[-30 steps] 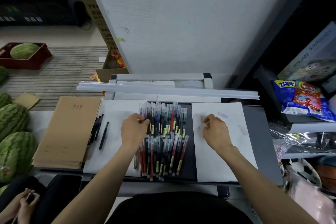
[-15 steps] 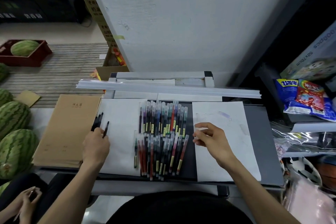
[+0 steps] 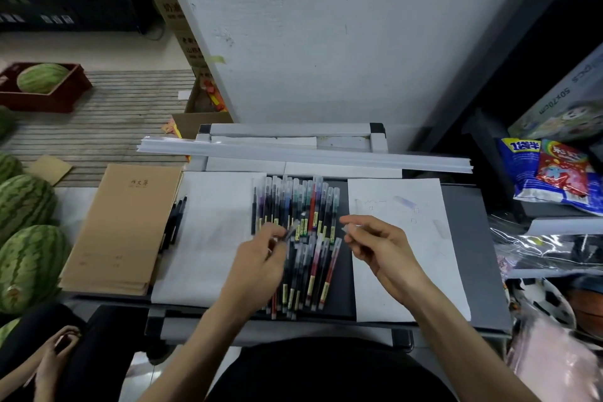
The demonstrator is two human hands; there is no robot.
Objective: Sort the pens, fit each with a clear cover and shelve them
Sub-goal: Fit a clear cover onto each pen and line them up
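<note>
Pinching a pen (image 3: 292,229) in my left hand (image 3: 257,258) and a clear cover (image 3: 346,229) in my right hand (image 3: 378,243), I may fumble them if misaligned.

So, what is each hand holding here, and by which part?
The left hand pinches a slim pen by its barrel, with the pale end sticking out. The right hand pinches a small clear piece; blur hides which part.
</note>
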